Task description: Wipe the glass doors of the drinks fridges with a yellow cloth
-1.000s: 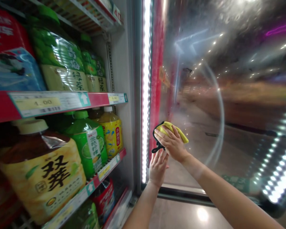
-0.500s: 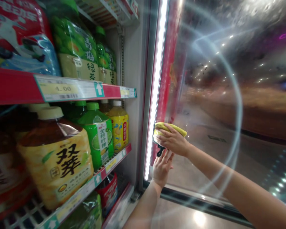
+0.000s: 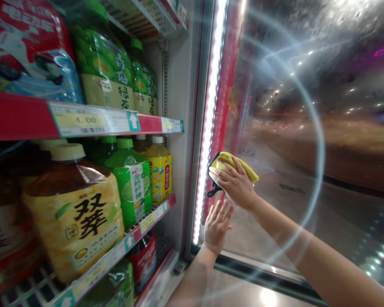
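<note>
Yellow cloth with a dark edge, at centre frame, pressed flat against the glass door close to its red frame edge. Right hand spread over the cloth, fingers splayed, palm pushing it onto the glass; forearm running off to the lower right. Left hand just below, open and flat, fingers up, palm against the lower part of the door, touching nothing else; its fingertips nearly under the right wrist. Glass fogged and streaked with droplets, reflecting ceiling lights and a pale curved arc. Bright light strip running top to bottom just left of the cloth. Further left, cooler shelves: a red shelf rail with price tags across the upper left, green tea bottles above it. Below, a big amber bottle with a yellow label at lower left, a green bottle and a yellow bottle beside it. More bottles on the bottom shelf, partly hidden.
</note>
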`<action>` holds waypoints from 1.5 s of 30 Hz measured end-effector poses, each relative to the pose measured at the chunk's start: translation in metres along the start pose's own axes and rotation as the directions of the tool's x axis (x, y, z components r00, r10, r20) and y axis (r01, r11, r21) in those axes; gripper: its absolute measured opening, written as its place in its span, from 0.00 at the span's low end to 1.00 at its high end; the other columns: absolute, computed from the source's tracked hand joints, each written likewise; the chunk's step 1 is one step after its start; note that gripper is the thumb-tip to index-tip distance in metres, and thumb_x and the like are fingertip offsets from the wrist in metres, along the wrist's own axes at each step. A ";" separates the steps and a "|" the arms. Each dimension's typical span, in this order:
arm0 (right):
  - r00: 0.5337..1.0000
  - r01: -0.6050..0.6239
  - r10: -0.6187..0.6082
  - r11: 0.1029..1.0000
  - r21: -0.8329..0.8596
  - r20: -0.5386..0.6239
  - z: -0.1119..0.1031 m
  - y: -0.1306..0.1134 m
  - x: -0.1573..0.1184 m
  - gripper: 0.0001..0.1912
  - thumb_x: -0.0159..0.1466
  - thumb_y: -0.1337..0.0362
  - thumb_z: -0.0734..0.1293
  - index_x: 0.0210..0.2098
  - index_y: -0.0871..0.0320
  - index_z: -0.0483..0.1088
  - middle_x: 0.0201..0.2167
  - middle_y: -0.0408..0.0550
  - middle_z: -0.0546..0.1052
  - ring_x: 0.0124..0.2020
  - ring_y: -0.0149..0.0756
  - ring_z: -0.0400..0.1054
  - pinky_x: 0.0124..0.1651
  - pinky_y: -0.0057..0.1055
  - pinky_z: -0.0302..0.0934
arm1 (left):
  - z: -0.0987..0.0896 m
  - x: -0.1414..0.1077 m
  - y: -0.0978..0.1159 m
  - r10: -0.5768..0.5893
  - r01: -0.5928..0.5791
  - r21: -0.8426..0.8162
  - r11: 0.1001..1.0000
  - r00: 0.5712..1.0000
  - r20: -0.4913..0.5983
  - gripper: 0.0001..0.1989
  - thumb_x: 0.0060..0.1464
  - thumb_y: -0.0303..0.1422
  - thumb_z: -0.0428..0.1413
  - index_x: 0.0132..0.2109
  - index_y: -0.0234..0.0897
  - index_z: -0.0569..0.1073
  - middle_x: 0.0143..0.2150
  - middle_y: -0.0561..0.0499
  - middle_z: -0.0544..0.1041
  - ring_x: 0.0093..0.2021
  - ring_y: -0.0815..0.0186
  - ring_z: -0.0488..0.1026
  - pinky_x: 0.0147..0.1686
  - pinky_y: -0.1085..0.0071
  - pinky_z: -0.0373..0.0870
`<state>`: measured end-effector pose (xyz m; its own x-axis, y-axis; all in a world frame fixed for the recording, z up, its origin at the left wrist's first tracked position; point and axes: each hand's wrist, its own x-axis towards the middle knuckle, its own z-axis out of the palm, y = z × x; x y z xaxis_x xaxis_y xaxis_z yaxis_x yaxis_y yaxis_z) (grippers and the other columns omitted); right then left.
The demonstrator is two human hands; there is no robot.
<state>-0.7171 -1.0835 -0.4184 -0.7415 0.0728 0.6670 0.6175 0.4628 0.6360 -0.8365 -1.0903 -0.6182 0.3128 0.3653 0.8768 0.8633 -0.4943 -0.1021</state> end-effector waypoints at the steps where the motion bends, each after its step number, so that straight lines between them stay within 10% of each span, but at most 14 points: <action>1: 0.999 0.044 -0.044 0.999 -0.001 -0.006 0.001 -0.003 -0.001 0.13 0.71 0.66 0.66 0.54 0.50 0.76 0.59 0.37 0.78 0.67 0.44 0.64 0.79 0.53 0.22 | 0.001 0.000 0.000 -0.008 0.008 0.004 1.000 1.000 0.000 0.49 0.48 0.33 0.71 0.73 0.46 0.58 0.71 0.44 0.65 0.71 0.51 0.62 0.65 0.53 0.71; 4: 0.986 0.169 -0.169 0.985 0.024 0.000 0.003 -0.005 -0.001 0.13 0.71 0.67 0.65 0.51 0.48 0.77 0.56 0.35 0.79 0.66 0.41 0.65 0.80 0.49 0.25 | 0.000 0.000 0.001 -0.023 0.023 0.007 1.000 1.000 -0.015 0.48 0.47 0.33 0.71 0.72 0.47 0.61 0.70 0.44 0.67 0.69 0.50 0.65 0.62 0.53 0.74; 11: 0.956 -0.252 0.241 0.967 -0.047 -0.167 -0.004 0.001 -0.008 0.20 0.73 0.68 0.62 0.62 0.52 0.69 0.64 0.41 0.74 0.72 0.41 0.55 0.79 0.49 0.31 | -0.005 0.005 0.002 -0.009 0.009 0.001 1.000 1.000 0.007 0.53 0.47 0.30 0.71 0.74 0.46 0.54 0.72 0.45 0.64 0.72 0.52 0.60 0.66 0.52 0.69; 17: 0.985 -0.142 0.141 0.990 -0.011 -0.097 0.001 0.004 0.010 0.23 0.74 0.66 0.60 0.66 0.48 0.66 0.66 0.39 0.71 0.71 0.42 0.57 0.79 0.51 0.27 | -0.006 0.005 0.000 -0.011 0.011 0.016 1.000 1.000 0.008 0.52 0.48 0.29 0.71 0.74 0.46 0.54 0.71 0.45 0.65 0.71 0.52 0.62 0.64 0.53 0.72; 22: 0.906 -0.375 0.360 0.926 -0.029 -0.223 -0.004 0.010 -0.001 0.25 0.73 0.68 0.59 0.68 0.49 0.63 0.66 0.43 0.72 0.73 0.43 0.53 0.78 0.52 0.30 | -0.009 0.007 0.002 -0.029 0.028 0.022 0.999 0.999 0.031 0.55 0.47 0.30 0.71 0.75 0.48 0.49 0.72 0.47 0.63 0.72 0.53 0.60 0.65 0.54 0.71; 28: 0.978 -0.174 0.170 0.984 -0.025 -0.123 -0.011 0.014 -0.026 0.21 0.73 0.66 0.61 0.64 0.48 0.68 0.65 0.39 0.73 0.70 0.39 0.57 0.78 0.48 0.33 | -0.012 0.009 0.001 -0.016 0.015 0.035 0.999 0.999 0.031 0.57 0.46 0.32 0.72 0.75 0.47 0.49 0.72 0.46 0.64 0.72 0.53 0.61 0.65 0.55 0.70; 34: 0.818 -0.538 0.515 0.843 -0.025 -0.257 -0.024 0.019 -0.064 0.29 0.68 0.71 0.61 0.67 0.49 0.65 0.63 0.47 0.75 0.73 0.46 0.53 0.75 0.55 0.40 | -0.014 0.009 0.002 -0.026 0.023 0.064 0.998 0.998 0.052 0.56 0.47 0.33 0.72 0.75 0.49 0.49 0.73 0.46 0.62 0.72 0.52 0.59 0.67 0.56 0.68; 39: 0.925 -0.363 0.360 0.932 0.004 -0.120 -0.026 0.020 -0.075 0.32 0.68 0.72 0.61 0.68 0.43 0.63 0.64 0.40 0.74 0.70 0.41 0.58 0.77 0.51 0.38 | -0.013 0.008 0.004 -0.015 0.011 0.086 0.996 0.999 0.052 0.57 0.48 0.34 0.71 0.76 0.46 0.45 0.73 0.45 0.62 0.72 0.52 0.60 0.67 0.56 0.67; 45: 0.737 -0.637 0.601 0.771 -0.019 -0.310 -0.034 0.033 -0.095 0.31 0.67 0.71 0.60 0.69 0.50 0.64 0.64 0.51 0.73 0.72 0.54 0.54 0.71 0.62 0.46 | -0.037 0.034 0.001 -0.006 0.005 0.054 0.999 1.000 0.006 0.53 0.58 0.36 0.65 0.77 0.42 0.38 0.74 0.43 0.59 0.75 0.53 0.54 0.71 0.51 0.58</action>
<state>-0.6173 -1.1054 -0.4472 -0.0936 0.0576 0.9939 0.9532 0.2935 0.0728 -0.8398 -1.1076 -0.5715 0.3103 0.3728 0.8745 0.8852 -0.4488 -0.1227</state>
